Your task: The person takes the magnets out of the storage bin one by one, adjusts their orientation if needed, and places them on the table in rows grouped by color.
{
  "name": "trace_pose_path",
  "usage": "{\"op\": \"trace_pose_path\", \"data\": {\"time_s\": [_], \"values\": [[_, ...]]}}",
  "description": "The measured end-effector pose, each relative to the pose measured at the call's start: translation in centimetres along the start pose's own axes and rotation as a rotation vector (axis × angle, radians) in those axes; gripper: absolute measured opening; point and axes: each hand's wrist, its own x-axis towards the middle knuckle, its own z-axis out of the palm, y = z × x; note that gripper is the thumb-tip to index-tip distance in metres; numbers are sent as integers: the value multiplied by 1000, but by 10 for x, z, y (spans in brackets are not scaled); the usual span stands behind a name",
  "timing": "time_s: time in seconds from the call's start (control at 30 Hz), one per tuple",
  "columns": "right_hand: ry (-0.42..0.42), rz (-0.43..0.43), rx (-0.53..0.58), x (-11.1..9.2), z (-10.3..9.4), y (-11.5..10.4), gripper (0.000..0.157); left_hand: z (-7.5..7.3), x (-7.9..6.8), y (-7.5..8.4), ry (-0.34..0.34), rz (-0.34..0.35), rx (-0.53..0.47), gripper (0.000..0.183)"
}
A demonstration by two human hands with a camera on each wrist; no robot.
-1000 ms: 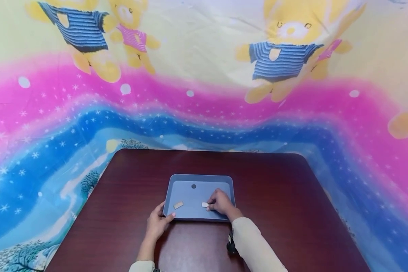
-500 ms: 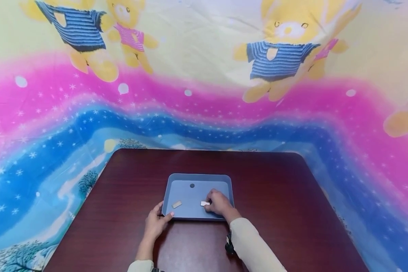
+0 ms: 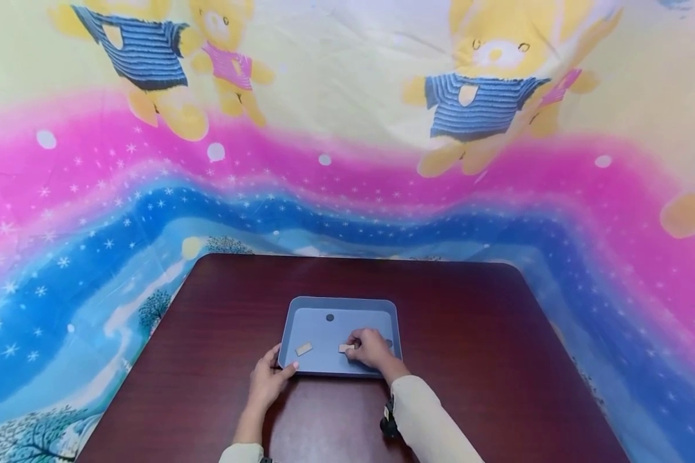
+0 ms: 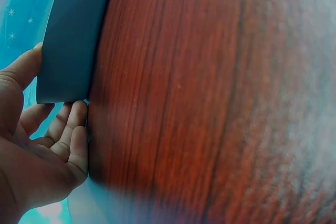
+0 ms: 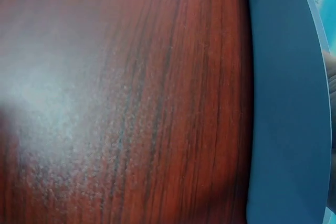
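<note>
In the head view, a blue-grey tray (image 3: 336,368) sits on the table. My left hand (image 3: 266,379) grips its near left corner, thumb at the near rim and fingers at the left side. The left wrist view shows the fingers curled at the corner of the tray wall (image 4: 73,40). Over the tray floor, my right hand (image 3: 373,350) pinches a small tan rectangular block (image 3: 344,348) between thumb and fingers; its right end is hidden. A similar tan block (image 3: 304,348) lies near the left side. The right wrist view shows mostly the tray's outer wall (image 5: 289,103).
A small dark round disc (image 3: 330,317) lies near the tray's far side. Another dark patch (image 3: 389,343) shows just behind the right hand. The dark red wooden table (image 3: 469,321) surrounds the tray, with a printed bear cloth (image 3: 347,161) hanging beyond its far edge.
My right hand has shifted slightly left with its block, whose visible face has turned from whitish to tan. The dark patch behind that hand has come into view. My left hand keeps its hold.
</note>
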Motion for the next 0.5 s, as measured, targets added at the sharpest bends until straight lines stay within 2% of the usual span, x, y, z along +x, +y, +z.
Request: {"op": "trace_pose_path", "data": {"time_s": [0.13,0.37,0.5], "values": [[-20,30,65,0,3,1,14,1,0,0,12,10,7,67],[21,33,163,-1,1,1,11,2,1,2,16,67,69,72],[20,80,316,-2,1,-2,10,-1,0,3,5,92,142,73]]}}
